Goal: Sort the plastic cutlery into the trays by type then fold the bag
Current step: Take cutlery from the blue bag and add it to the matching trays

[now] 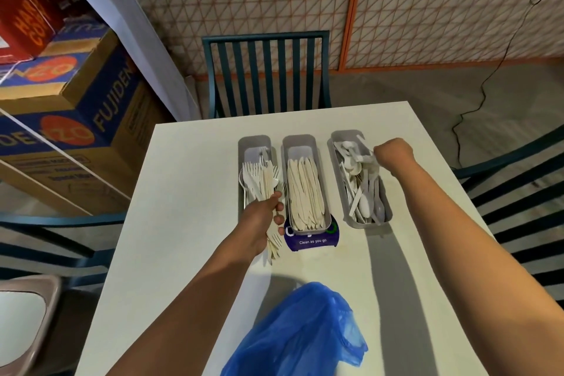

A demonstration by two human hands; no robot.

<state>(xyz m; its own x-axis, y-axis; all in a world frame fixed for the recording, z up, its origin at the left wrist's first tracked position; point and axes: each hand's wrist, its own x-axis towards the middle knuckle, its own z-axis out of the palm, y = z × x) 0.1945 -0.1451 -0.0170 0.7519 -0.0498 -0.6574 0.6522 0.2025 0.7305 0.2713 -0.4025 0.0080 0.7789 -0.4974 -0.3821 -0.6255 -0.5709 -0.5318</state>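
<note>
Three grey trays stand side by side on the white table. The left tray (253, 143) holds forks, the middle tray (298, 142) holds knives (305, 192), the right tray (346, 136) holds spoons (363, 192). My left hand (264, 217) grips a bundle of forks (264, 177) over the left tray's near end, their tines pointing both ways. Over the right tray's far end, my right hand (392, 154) is closed on a white spoon (361, 159). A crumpled blue plastic bag (299, 336) lies at the table's near edge.
A purple sticker (311, 241) reading "Clean as you go" lies under the middle tray's near end. Dark green chairs stand behind the table (265, 70) and at both sides. Cardboard boxes (76, 119) are stacked at the left. A bin (27, 314) sits at lower left.
</note>
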